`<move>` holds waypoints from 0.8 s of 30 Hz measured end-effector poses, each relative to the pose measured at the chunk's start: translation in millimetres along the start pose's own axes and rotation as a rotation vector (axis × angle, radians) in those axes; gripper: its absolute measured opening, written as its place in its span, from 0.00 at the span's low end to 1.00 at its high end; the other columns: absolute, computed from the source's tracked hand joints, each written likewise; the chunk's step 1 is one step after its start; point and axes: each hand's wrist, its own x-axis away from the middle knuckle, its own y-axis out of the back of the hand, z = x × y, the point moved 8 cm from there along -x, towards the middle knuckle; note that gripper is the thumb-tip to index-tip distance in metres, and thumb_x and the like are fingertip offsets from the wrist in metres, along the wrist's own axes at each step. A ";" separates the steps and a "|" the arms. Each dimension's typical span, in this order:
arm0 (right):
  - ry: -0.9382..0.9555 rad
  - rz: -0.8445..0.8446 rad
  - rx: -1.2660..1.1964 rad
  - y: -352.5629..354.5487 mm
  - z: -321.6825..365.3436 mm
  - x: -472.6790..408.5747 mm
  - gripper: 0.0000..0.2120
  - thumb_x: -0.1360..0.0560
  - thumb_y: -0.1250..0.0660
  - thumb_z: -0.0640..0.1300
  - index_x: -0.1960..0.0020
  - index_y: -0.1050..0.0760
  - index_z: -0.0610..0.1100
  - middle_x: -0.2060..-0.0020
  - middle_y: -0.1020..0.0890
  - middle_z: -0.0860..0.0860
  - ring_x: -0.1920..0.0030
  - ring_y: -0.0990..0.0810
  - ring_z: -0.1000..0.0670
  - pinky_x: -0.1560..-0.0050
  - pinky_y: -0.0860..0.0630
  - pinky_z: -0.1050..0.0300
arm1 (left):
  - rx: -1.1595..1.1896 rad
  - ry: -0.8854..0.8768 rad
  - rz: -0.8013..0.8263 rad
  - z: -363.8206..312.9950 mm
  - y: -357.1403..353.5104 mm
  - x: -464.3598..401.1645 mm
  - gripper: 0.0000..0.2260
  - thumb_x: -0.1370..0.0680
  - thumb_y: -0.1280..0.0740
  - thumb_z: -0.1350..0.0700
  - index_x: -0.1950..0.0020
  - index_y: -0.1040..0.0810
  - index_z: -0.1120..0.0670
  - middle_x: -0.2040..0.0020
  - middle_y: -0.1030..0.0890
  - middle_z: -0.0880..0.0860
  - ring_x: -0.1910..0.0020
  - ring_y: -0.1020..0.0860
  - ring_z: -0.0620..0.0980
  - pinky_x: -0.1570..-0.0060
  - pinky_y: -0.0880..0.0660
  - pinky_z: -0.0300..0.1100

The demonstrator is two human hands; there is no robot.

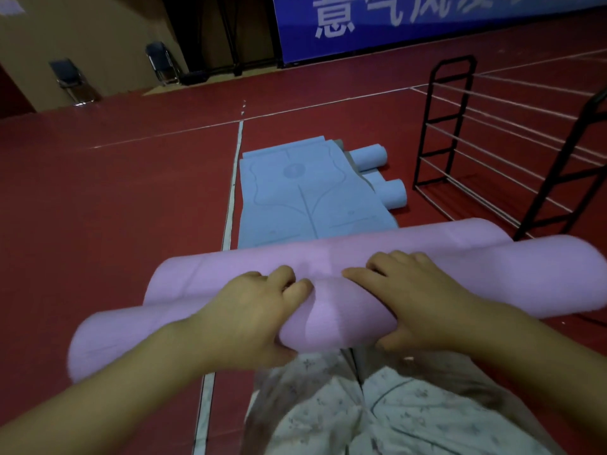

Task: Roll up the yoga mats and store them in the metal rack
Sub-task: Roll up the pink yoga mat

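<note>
A pink yoga mat (341,310), rolled into a thick tube, lies crosswise in front of me, with a short unrolled strip (377,247) beyond it. My left hand (253,316) grips the roll left of centre, fingers curled over its top and thumb underneath. Just right of centre, my right hand (414,300) holds it the same way. Farther ahead, flat blue mats (305,195) are spread on the floor, and two rolled blue mats (391,192) lie at their right edge. The black metal rack (466,133) stands at the right with nothing on its bars.
The floor (124,198) is red with white court lines. Two folding chairs (72,80) stand against the far left wall, and a blue banner (410,21) hangs at the back. My knees in pale patterned trousers (377,408) fill the bottom centre.
</note>
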 end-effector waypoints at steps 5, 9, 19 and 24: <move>0.027 0.189 -0.091 0.0 -12.0 -23.5 0.48 0.38 0.28 0.65 0.26 0.49 0.59 0.36 0.34 0.55 0.37 0.34 0.51 0.41 0.38 0.54 | 0.199 0.057 0.126 27.6 -4.1 -15.5 0.35 0.39 0.28 0.36 0.35 0.28 0.47 0.47 0.24 0.50 0.54 0.21 0.52 0.55 0.24 0.45; 0.009 0.248 -0.161 -1.1 -20.9 -35.1 0.52 0.38 0.27 0.65 0.25 0.55 0.62 0.33 0.35 0.55 0.34 0.36 0.52 0.37 0.39 0.53 | 0.358 0.052 0.239 42.5 -6.2 -32.0 0.34 0.40 0.25 0.38 0.37 0.28 0.45 0.46 0.24 0.46 0.50 0.24 0.46 0.49 0.27 0.43; 0.012 -0.087 0.025 3.9 10.8 -36.4 0.52 0.47 0.24 0.65 0.29 0.40 0.51 0.38 0.29 0.46 0.40 0.27 0.43 0.39 0.36 0.30 | 0.695 0.142 0.526 72.8 -22.9 -56.4 0.31 0.42 0.21 0.43 0.41 0.24 0.42 0.45 0.21 0.40 0.48 0.22 0.41 0.44 0.24 0.42; 0.036 -0.022 -0.096 7.3 -1.6 -54.3 0.45 0.38 0.30 0.68 0.27 0.46 0.58 0.39 0.33 0.53 0.37 0.33 0.49 0.39 0.37 0.46 | 0.856 0.222 0.600 88.9 -33.3 -60.8 0.32 0.43 0.21 0.44 0.39 0.23 0.42 0.44 0.19 0.40 0.46 0.20 0.42 0.42 0.24 0.45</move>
